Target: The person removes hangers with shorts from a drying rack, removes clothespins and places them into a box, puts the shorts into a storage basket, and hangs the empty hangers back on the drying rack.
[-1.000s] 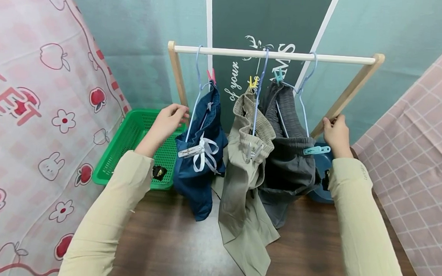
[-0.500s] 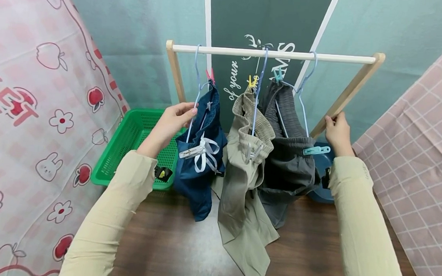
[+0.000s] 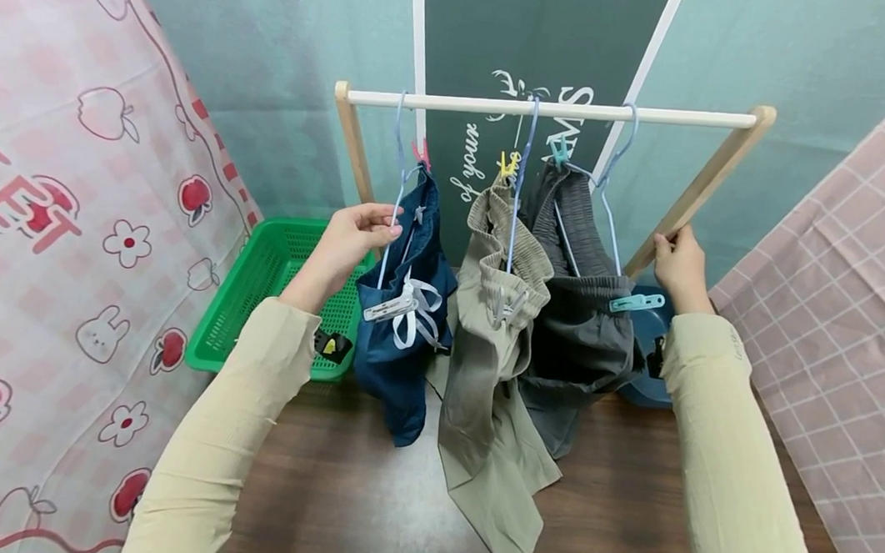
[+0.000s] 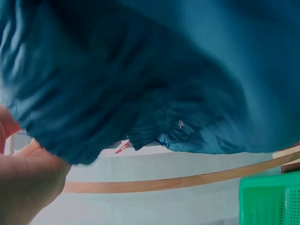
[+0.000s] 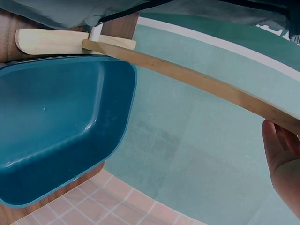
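Note:
In the head view, my left hand (image 3: 358, 239) pinches the side of a light-blue hanger (image 3: 400, 132) between thumb and fingers. Navy pants (image 3: 389, 357) are clipped to that hanger by a pink clothespin (image 3: 422, 153) and a white clothespin (image 3: 390, 309); they fill most of the left wrist view. My right hand (image 3: 681, 268) grips the right wooden post (image 3: 690, 193) of the clothes rack, its thumb against the wood. On the same white bar (image 3: 466, 105) hang khaki pants (image 3: 475, 370) in the middle and dark grey pants (image 3: 582, 342) at right, each clipped to a hanger.
Behind the left forearm stands a green basket (image 3: 218, 315) with slotted sides. A blue basin (image 5: 51, 126) sits by the rack's right foot (image 5: 51, 42). Patterned cloth hangs at left, pink checked cloth at right. The floor (image 3: 326, 488) is brown wood.
My left hand has moved right and taken hold of the hanger with the navy pants, which has shifted slightly right. My right hand stays on the post.

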`<act>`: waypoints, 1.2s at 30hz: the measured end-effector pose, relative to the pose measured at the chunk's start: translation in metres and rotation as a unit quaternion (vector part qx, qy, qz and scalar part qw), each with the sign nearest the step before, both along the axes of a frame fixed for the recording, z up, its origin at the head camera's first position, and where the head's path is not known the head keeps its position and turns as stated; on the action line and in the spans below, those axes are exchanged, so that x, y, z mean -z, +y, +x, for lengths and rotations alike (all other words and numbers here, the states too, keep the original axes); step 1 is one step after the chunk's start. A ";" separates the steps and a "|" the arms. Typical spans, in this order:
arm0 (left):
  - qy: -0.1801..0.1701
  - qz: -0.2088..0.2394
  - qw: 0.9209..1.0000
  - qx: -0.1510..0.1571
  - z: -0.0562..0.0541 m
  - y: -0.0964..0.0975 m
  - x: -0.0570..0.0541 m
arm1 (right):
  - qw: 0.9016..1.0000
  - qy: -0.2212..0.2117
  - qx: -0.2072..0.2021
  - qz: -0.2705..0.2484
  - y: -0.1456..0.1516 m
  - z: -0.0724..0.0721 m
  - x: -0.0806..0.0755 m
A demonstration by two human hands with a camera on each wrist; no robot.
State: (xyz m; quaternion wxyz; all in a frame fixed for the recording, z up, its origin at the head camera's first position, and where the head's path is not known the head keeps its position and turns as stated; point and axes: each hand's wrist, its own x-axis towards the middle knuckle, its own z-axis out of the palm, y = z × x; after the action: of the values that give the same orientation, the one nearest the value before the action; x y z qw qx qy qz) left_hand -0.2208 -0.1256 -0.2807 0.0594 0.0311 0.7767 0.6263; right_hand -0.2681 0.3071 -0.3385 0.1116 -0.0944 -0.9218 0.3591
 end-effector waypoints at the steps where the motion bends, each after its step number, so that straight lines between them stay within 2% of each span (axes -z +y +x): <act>1: 0.002 0.001 1.000 -0.001 0.000 0.000 0.000 | 1.000 0.001 -0.001 -0.001 0.000 0.000 0.000; 10: 0.031 -0.002 0.999 -0.016 0.004 0.001 0.000 | 1.000 -0.006 -0.005 -0.010 0.000 0.000 0.003; 15: 0.054 -0.025 0.998 -0.036 0.007 -0.003 0.000 | 1.000 -0.004 -0.004 -0.003 0.001 0.001 0.002; 21: 0.061 -0.032 0.995 -0.065 0.010 -0.014 0.006 | 1.000 -0.010 0.002 -0.008 0.001 0.001 0.001; 29: 0.082 -0.003 0.989 -0.123 0.017 -0.036 0.015 | 1.000 0.001 0.001 -0.013 0.002 0.000 0.003; 36: 0.138 0.039 0.982 -0.122 0.024 -0.061 0.025 | 1.000 0.002 -0.006 -0.025 0.003 0.001 0.004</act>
State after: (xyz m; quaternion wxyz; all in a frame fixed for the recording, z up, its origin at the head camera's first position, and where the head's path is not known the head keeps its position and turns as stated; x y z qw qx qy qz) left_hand -0.1971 -0.1866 -0.3055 -0.1264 0.0250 0.7503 0.6484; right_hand -0.2673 0.3104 -0.3424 0.1086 -0.0913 -0.9127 0.3831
